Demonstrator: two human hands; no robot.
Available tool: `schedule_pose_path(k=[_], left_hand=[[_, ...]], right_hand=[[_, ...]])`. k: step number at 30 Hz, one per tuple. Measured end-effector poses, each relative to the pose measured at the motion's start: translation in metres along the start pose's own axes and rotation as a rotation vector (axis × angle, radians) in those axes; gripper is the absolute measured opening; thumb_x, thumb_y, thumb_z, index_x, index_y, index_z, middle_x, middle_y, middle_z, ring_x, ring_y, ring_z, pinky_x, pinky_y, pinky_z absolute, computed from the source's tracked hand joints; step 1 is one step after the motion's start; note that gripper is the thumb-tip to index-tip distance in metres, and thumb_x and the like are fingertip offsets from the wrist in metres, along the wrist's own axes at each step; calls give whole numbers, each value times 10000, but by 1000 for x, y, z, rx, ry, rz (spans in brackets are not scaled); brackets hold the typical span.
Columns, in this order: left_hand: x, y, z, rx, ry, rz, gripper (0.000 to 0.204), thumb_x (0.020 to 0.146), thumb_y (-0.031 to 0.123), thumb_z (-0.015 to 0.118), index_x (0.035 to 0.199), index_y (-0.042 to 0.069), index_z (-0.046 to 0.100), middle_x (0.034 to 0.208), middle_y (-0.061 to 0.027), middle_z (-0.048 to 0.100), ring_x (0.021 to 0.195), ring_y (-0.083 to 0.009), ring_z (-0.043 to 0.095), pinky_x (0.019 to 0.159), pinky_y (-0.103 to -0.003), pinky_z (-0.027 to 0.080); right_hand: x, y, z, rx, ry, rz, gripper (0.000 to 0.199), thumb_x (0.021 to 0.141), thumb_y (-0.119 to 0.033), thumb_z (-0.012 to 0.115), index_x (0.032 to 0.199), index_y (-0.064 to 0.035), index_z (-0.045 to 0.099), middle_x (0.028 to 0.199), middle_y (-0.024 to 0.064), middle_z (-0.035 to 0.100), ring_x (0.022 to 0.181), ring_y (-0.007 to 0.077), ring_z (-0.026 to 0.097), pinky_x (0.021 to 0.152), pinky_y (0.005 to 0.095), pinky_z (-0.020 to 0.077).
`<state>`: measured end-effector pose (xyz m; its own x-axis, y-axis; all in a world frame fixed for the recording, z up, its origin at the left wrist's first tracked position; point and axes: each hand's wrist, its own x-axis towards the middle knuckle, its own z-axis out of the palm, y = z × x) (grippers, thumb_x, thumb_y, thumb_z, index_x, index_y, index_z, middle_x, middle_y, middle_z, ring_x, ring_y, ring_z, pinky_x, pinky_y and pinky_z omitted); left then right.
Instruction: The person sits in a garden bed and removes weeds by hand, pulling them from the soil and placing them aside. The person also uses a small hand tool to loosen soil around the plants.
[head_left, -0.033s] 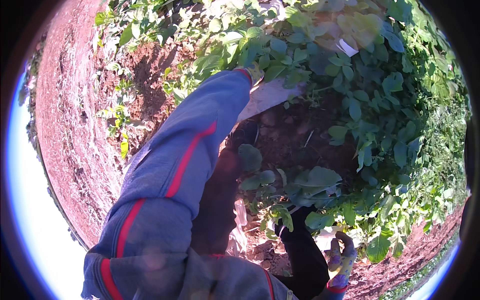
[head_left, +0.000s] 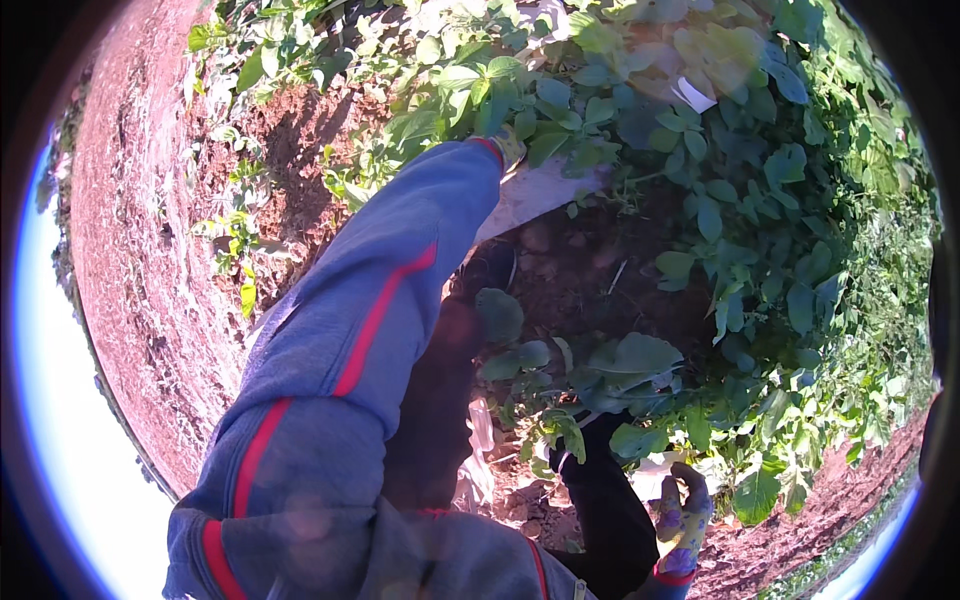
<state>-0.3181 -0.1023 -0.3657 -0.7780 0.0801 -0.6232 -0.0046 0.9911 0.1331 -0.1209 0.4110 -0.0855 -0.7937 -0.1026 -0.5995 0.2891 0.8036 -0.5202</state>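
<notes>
Left sleeve: basically a freeze-frame, tbh. The grey-blue sleeve (head_left: pixel 350 280) has shifted only a hair since the earlier frame, a few leaves at the top nudged along too, and I can't spot anything else that's moved.

Left hand: gloved left hand (head_left: pixel 512 148), reaching in among the leaves at the far end of that sleeve. Fingers are mostly buried, so I can't tell if it's gripping a stem or just touching.

Right hand: right hand (head_left: pixel 683 515) in a flowery glove, down low just beside the bent dark trouser leg (head_left: pixel 605 500). Fingers loosely curved with a gap to the thumb, nothing visible in it.

Green leaves: the green leaves (head_left: pixel 555 93) being reached for sit right around the left glove, above a pale sheet (head_left: pixel 545 195) that borders the shaded soil (head_left: pixel 640 270).

Step in hand: looks to me like a one-handed reach into the plants, right hand sitting it out.

Next move: imo anything from here calls for feeling out what's under those leaves, since the view's blocked, and not snagging the sheet.
</notes>
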Motion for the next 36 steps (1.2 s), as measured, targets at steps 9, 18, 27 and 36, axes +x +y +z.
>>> schedule_pose_path(k=[9,18,27,36], left_hand=[[3,-22,20,50,-5,7,243,891,239,528,1019,110,689,1027,-147,688,967,-333,651,807,-447,516],[-11,-36,26,132,-2,43,237,881,225,528,992,111,704,1021,-135,695,963,-320,658,801,-446,521],[-7,-41,37,259,-61,72,235,872,211,528,966,111,719,1015,-123,703,959,-307,665,795,-444,527],[-1,-44,52,364,-70,99,236,863,197,527,939,112,734,1009,-110,710,955,-294,673,790,-443,532]], right_hand=[[9,-4,-2,-22,-43,-1,369,914,-199,604,1189,41,550,1092,138,603,657,154,623,538,270,546],[7,-29,3,-27,-29,47,251,900,-185,632,1085,-20,594,971,145,639,853,270,627,679,348,497],[4,-29,0,39,-58,145,281,912,-217,620,1106,-16,587,1011,115,625,793,192,623,622,310,495],[5,-15,-3,-47,-102,-6,295,912,-174,604,1143,7,578,1035,115,616,719,148,614,577,268,539]])
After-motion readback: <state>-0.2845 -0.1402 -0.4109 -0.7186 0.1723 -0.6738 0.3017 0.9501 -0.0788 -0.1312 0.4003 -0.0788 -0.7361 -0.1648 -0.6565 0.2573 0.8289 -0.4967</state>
